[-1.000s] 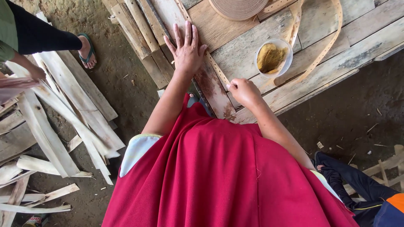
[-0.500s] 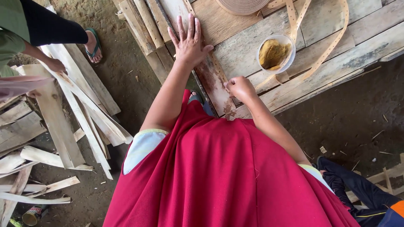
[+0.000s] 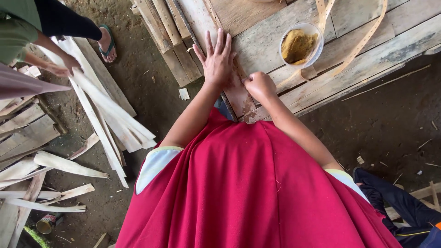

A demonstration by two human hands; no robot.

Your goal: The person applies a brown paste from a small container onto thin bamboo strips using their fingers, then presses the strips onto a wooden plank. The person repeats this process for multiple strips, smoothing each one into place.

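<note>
My left hand (image 3: 217, 59) lies flat with fingers spread on a pale wooden plank (image 3: 200, 20) that rests on a rough plank table (image 3: 395, 43). My right hand (image 3: 259, 86) is closed in a fist, pressing its fingertips against the reddish, stained lower part of the same plank; whether anything is inside the fist is hidden. A clear plastic bowl (image 3: 300, 45) of yellow-brown paste stands on the table just right of my hands. Thin curved wood strips (image 3: 363, 41) loop beside the bowl.
Another person at the upper left, in green top and sandal (image 3: 108, 43), handles long pale wood slats (image 3: 98, 108) piled on the dirt floor. More slats lie at the left edge. A small can (image 3: 47, 223) sits at the bottom left. Someone's dark-trousered leg (image 3: 404, 206) is at the bottom right.
The view has shifted, so the table and hands sit lower in frame. My right fist has slid slightly along the plank. The other person's hand has moved along the slats.
</note>
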